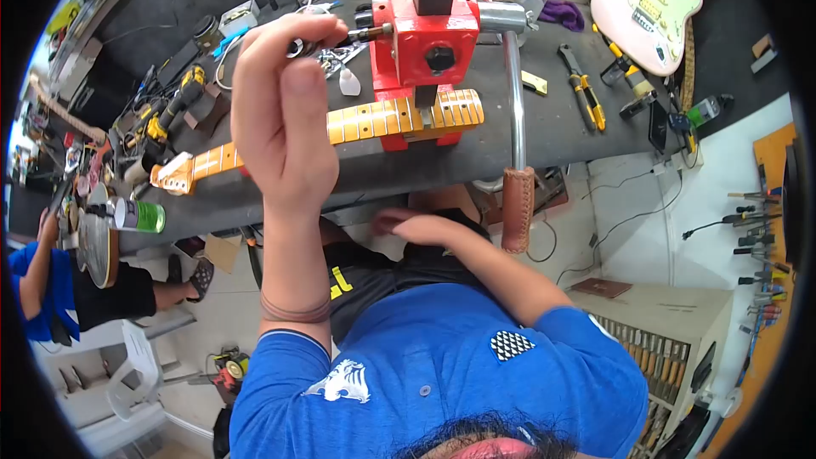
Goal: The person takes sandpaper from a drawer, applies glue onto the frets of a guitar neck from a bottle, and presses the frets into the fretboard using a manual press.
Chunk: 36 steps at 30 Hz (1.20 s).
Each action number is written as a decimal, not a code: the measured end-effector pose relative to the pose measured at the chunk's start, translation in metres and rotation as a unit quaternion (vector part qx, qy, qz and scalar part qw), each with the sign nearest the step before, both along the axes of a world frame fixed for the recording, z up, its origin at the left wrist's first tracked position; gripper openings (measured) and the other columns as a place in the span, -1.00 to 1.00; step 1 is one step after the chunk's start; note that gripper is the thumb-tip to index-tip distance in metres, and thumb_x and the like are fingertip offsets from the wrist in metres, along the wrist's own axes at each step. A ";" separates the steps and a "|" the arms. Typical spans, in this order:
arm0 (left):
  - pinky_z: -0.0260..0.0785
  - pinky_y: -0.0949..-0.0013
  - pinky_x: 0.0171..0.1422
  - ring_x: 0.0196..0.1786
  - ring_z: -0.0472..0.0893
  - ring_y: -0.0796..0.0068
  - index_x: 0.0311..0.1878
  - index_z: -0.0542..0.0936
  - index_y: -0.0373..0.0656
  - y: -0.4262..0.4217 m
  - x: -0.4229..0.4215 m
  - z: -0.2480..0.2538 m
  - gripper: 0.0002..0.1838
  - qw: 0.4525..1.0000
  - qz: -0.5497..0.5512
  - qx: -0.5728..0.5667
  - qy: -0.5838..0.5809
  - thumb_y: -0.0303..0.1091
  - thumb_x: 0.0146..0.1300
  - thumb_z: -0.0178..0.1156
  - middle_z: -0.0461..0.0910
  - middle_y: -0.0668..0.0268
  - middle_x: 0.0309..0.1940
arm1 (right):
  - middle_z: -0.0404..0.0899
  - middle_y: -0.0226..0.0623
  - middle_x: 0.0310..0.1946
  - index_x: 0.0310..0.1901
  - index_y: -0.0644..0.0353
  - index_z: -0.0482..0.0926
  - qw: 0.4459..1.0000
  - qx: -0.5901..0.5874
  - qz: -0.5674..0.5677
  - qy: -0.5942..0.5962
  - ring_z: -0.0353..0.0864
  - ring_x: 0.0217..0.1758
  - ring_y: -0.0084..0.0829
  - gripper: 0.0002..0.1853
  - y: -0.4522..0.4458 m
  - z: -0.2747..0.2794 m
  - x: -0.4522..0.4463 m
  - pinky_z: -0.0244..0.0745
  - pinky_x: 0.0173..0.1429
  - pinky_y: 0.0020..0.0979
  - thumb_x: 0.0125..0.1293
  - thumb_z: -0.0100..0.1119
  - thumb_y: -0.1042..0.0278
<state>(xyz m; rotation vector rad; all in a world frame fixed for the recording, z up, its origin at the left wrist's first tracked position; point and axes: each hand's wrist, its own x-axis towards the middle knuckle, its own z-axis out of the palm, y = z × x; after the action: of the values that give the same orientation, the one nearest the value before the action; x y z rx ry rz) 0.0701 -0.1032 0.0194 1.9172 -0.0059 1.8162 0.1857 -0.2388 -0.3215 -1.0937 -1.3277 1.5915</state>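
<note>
My left hand is raised at the left of a red press, its fingers curled round a small dark side knob. Under the press lies a guitar neck with a pale fretboard, its headstock pointing left; the press's metal ram touches its upper part near the right end. A long steel lever with a brown leather grip hangs down at the right of the press, not held. My right hand is low before my lap, below the bench edge, its fingers smeared by motion.
Yellow-handled pliers and a pink guitar body are on the right. A yellow drill and a green-labelled jar stand at the left. Another person in blue works at the far left. Tools hang on an orange board.
</note>
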 end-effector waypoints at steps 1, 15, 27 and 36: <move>0.54 0.31 0.20 -0.01 0.72 0.33 0.15 0.66 -0.40 0.001 -0.003 0.005 -0.73 0.999 0.021 0.021 0.013 -0.35 0.69 0.15 0.75 0.11 -0.02 | 0.75 -0.21 0.19 0.33 0.26 0.60 0.992 -0.118 -0.017 0.030 0.73 0.34 -0.29 -0.62 -0.027 0.090 0.020 0.56 0.50 -0.27 0.77 0.04 0.15; 0.39 0.44 -0.26 -0.41 0.57 0.48 -0.19 0.61 -0.27 0.029 0.007 0.025 -0.45 0.992 0.071 -0.012 0.101 0.01 0.81 -0.04 0.62 0.28 -0.41 | 0.54 -0.51 -0.29 0.27 0.23 0.54 0.842 0.031 -0.520 -0.143 0.48 -0.36 -0.75 -0.65 -0.080 0.286 0.031 0.39 -0.35 -0.55 0.57 0.39 0.42; 0.32 0.42 -0.55 -0.68 0.50 0.54 -0.17 0.68 -0.29 0.106 0.014 -0.015 -0.50 0.820 -0.128 -0.353 0.433 0.04 0.66 0.17 0.56 0.30 -0.58 | 0.55 -0.50 -0.26 0.31 0.27 0.55 0.835 0.046 -0.532 -0.131 0.45 -0.42 -0.76 -0.64 -0.078 0.285 0.029 0.39 -0.35 -0.59 0.56 0.34 0.50; 0.40 0.03 0.51 0.37 0.55 0.01 0.53 0.54 -0.03 0.064 -0.077 -0.036 -0.17 0.802 0.075 0.028 0.592 -0.09 0.18 0.58 0.57 0.16 0.32 | 0.55 -0.47 -0.22 0.39 0.26 0.49 0.840 0.029 -0.532 -0.101 0.46 -0.45 -0.75 -0.58 -0.079 0.291 0.025 0.39 -0.42 -0.61 0.57 0.31 0.53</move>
<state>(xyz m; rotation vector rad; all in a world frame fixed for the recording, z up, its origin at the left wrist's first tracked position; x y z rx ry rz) -0.0073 -0.0389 -0.0166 2.8047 0.5187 0.3979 0.2105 -0.3176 -0.0306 -1.5887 -0.6144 0.6004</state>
